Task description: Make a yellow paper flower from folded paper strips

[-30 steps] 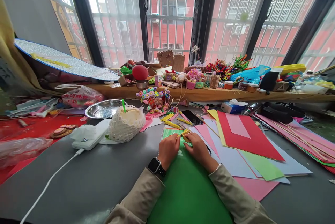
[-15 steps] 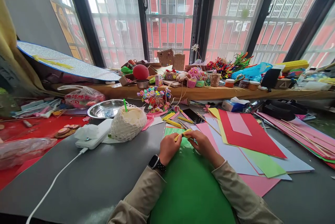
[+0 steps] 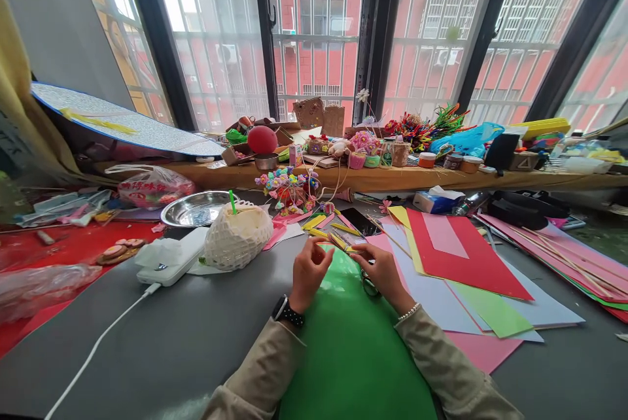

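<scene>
- My right hand [image 3: 383, 271] has its grip pinching a small yellow piece [image 3: 350, 248], thumb against fingers, above the far end of the green sheet [image 3: 358, 354].
- A dark scissor handle [image 3: 370, 286] shows below the fingers of that hand; just how I hold it is hidden.
- My left hand [image 3: 309, 273] is near the yellow piece, across from the right, fingers curled and thumb close to the forefinger; I cannot tell whether this grip pinches anything.
- I wear a dark watch [image 3: 289, 311] on the left wrist and a beaded bracelet [image 3: 408, 313] on the right.
- Yellow strips [image 3: 314, 222] lie just beyond my hands on the gray tabletop [image 3: 220, 341], near a dark phone [image 3: 362, 222].
- To my right, a red sheet [image 3: 481, 276] overlaps white sheets [image 3: 434, 302], with a pale green sheet [image 3: 498, 312] lying on them.
- To my left sit a white power bank [image 3: 167, 271] with a cable plugged in, a foam-netted round thing [image 3: 238, 243] with a green straw [image 3: 232, 201], and, behind it, a metal plate [image 3: 181, 212].
</scene>
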The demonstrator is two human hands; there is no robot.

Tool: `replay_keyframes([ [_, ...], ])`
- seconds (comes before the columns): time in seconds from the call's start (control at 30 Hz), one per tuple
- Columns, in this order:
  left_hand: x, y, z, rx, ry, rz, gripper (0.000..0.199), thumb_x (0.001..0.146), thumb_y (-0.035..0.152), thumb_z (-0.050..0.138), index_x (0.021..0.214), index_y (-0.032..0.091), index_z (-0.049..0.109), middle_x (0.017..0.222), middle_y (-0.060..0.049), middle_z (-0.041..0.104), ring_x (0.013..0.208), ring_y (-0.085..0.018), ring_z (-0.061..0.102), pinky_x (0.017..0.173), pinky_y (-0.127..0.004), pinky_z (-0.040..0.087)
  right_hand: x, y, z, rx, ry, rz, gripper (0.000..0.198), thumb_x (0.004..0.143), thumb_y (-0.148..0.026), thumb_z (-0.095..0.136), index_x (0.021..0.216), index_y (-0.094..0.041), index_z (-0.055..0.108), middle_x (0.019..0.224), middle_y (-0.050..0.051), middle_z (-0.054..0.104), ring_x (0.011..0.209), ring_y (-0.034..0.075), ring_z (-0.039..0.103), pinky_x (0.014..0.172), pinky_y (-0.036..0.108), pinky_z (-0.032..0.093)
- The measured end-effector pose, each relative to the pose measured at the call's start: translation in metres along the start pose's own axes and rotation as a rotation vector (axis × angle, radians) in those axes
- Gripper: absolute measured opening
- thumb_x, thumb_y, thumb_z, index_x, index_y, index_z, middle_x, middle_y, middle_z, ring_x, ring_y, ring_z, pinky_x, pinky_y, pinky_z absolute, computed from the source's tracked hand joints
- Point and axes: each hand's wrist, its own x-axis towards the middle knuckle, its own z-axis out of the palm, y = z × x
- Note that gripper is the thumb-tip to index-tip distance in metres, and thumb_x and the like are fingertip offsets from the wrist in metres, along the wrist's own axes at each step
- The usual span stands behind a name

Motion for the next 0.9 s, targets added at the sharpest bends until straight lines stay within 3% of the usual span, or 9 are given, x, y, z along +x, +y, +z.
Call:
replay_keyframes([
  [0.13, -0.003, 0.005, 0.008, 0.339, -0.127, 0.461, 0.015, 0.076, 0.029, 0.05, 0.086, 0.018, 0.053, 0.074, -0.002, 0.058, 0.068, -0.014, 0.054, 0.064, -0.027, 0.044, 0.0, -0.008, 0.003, 0.212, 0.043, 0.13, 0.03, 0.069, -0.042, 0.058, 0.081, -0.015, 0.062, 0.068, 0.006, 0.066, 0.061, 0.018, 0.061, 0.056, 0.028, 0.048],
  [0.27, 0.004, 0.011, 0.014, 0.489, -0.198, 0.658, 0.03, 0.07, 0.034, 0.057, 0.094, 0.017, 0.05, 0.092, -0.007, 0.057, 0.085, -0.021, 0.052, 0.072, -0.035, 0.044, 0.004, -0.012, 0.003, 0.325, 0.135, 0.225, 0.031, 0.066, -0.045, 0.059, 0.071, -0.014, 0.06, 0.054, 0.0, 0.059, 0.049, 0.012, 0.053, 0.047, 0.023, 0.04],
  [0.37, 0.008, 0.011, 0.02, 0.51, -0.186, 0.689, 0.036, 0.068, 0.035, 0.059, 0.097, 0.017, 0.049, 0.094, -0.008, 0.054, 0.085, -0.021, 0.051, 0.072, -0.036, 0.045, 0.008, -0.009, 0.004, 0.389, 0.178, 0.268, 0.031, 0.065, -0.045, 0.059, 0.064, -0.014, 0.058, 0.054, -0.001, 0.057, 0.05, 0.011, 0.05, 0.049, 0.023, 0.038],
  [0.5, 0.005, 0.006, 0.028, 0.492, -0.075, 0.691, 0.015, 0.074, 0.023, 0.051, 0.088, 0.018, 0.049, 0.088, -0.006, 0.054, 0.079, -0.018, 0.05, 0.069, -0.033, 0.044, 0.008, -0.004, 0.005, 0.425, 0.128, 0.245, 0.031, 0.066, -0.044, 0.059, 0.066, -0.014, 0.057, 0.058, 0.0, 0.056, 0.052, 0.01, 0.048, 0.05, 0.022, 0.037],
  [0.7, 0.001, 0.005, 0.027, 0.315, -0.025, 0.623, 0.012, 0.07, 0.012, 0.047, 0.08, 0.018, 0.045, 0.08, -0.003, 0.053, 0.079, -0.016, 0.048, 0.073, -0.029, 0.043, 0.003, -0.013, 0.001, 0.203, 0.099, 0.139, 0.032, 0.069, -0.046, 0.055, 0.067, -0.015, 0.057, 0.051, -0.003, 0.049, 0.044, 0.008, 0.038, 0.042, 0.021, 0.028],
  [0.9, 0.002, 0.003, 0.024, 0.288, -0.024, 0.543, 0.01, 0.07, 0.014, 0.048, 0.078, 0.018, 0.045, 0.079, -0.003, 0.053, 0.079, -0.016, 0.048, 0.073, -0.03, 0.043, 0.002, -0.014, 0.0, 0.142, 0.089, 0.111, 0.033, 0.07, -0.048, 0.053, 0.068, -0.015, 0.058, 0.054, 0.0, 0.055, 0.047, 0.011, 0.046, 0.044, 0.021, 0.034],
])
